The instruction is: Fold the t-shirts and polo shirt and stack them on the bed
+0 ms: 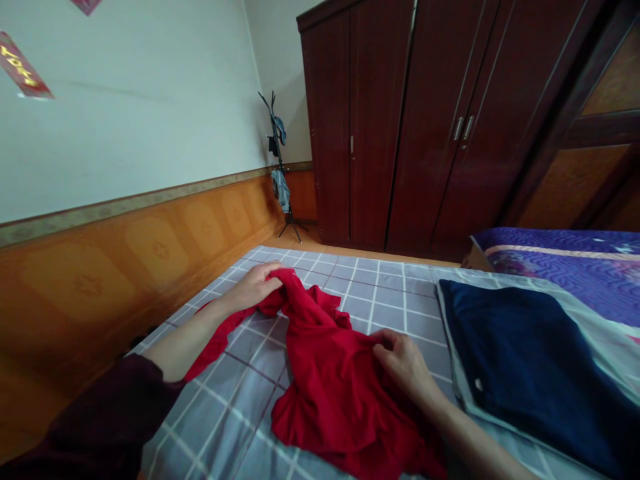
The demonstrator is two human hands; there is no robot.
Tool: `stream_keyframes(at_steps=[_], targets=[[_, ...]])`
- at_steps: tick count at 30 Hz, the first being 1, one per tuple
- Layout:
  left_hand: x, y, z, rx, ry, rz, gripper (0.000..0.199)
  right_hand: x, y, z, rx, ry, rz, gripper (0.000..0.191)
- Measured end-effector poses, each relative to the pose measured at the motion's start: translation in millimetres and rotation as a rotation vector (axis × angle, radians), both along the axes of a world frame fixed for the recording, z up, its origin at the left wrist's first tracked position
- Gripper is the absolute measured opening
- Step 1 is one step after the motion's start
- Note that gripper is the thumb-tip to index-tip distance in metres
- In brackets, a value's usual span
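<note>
1. Your left hand [263, 283] grips the red cloth [333, 373] on the bed [385, 300], near its far edge.
2. Your right hand [404, 360] pinches the cloth's right edge.
3. Open bedding separates it from the navy cloth [530, 360].

Dark red wardrobe [380, 127], pale wall [150, 100], orange wainscot [185, 243], black coat stand [280, 150] in corner

On my feed I read the red garment [333, 367] as soft matt cloth, rumpled; bedsheet [235, 383] matt cloth, lightly creased; navy folded piece [530, 360] smooth cloth, matt; purple quilt [575, 273] stitched cloth, ridged, slight sheen; wardrobe [425, 133] looks like polished wood, semi-gloss; its handles [469, 127] bright metal; lower wall panelling [160, 250] smooth, glossy; upper wall [130, 140] smooth, matt; wall strip [25, 70] paper-like, shiny gold lettering [18, 67].
</note>
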State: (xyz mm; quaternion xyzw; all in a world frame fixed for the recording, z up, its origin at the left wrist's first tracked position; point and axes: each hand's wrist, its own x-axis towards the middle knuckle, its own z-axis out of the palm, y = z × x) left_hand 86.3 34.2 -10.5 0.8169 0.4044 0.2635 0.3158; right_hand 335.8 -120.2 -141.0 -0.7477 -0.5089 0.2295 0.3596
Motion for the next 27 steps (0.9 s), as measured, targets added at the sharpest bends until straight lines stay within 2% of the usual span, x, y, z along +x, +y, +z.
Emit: stream_keyframes(at_steps=[2, 3, 5, 8, 10, 11, 13, 15, 17, 19, 21, 22, 25, 27], targets=[[5.2, -16.9, 22.0, 0.089, 0.0, -0.118, 0.02, -6.0, -6.0, 8.3, 0.195, -0.067, -0.08, 0.029], [8.5, -25.7, 29.2, 0.159, 0.037, -0.146, 0.018, -11.7, -10.6, 13.9, 0.309, -0.068, -0.063, 0.026], [17.7, -42.0, 34.1, 0.315, 0.181, -0.17, 0.014, -27.6, -22.6, 26.0, 0.45, 0.035, 0.075, 0.019], [36.2, -61.3, 23.3, 0.56, 0.348, -0.194, 0.013, -54.5, -40.5, 38.6, 0.346, 0.405, 0.3, 0.02], [48.2, -73.0, 11.8, 0.627, 0.381, -0.23, 0.014, -66.8, -47.7, 40.1, 0.256, 0.702, 0.392, 0.032], [53.2, -79.4, 6.6, 0.581, 0.376, -0.265, 0.016, -70.0, -49.5, 39.2, 0.245, 0.832, 0.408, 0.044], [60.3, -93.1, -1.1, 0.317, 0.318, -0.399, 0.017, -71.2, -49.6, 37.0, 0.272, 1.032, 0.369, 0.063], [63.9, -105.4, -5.4, -0.004, 0.244, -0.613, 0.011, -67.7, -46.6, 36.7, 0.294, 1.161, 0.301, 0.059], [65.0, -110.7, -7.5, -0.238, 0.21, -0.79, 0.015, -63.0, -41.7, 39.0, 0.293, 1.249, 0.305, 0.042], [64.9, -103.7, -9.4, -0.379, 0.214, -0.826, 0.021, -59.1, -36.2, 41.4, 0.292, 1.316, 0.347, 0.028], [64.2, -83.1, -13.3, -0.417, 0.177, -0.725, 0.023, -56.7, -31.3, 41.4, 0.267, 1.376, 0.32, 0.02], [63.6, -68.5, -16.6, -0.365, 0.145, -0.646, 0.024, -56.0, -29.3, 40.4, 0.247, 1.404, 0.276, 0.017], [60.4, -17.8, -34.6, 0.034, 0.14, -0.467, 0.035, -53.9, -25.5, 37.1, 0.196, 1.445, 0.133, 0.01], [56.8, 13.4, -53.5, 0.293, 0.288, -0.517, 0.051, -50.9, -24.8, 39.0, 0.188, 1.448, 0.095, 0.007]])
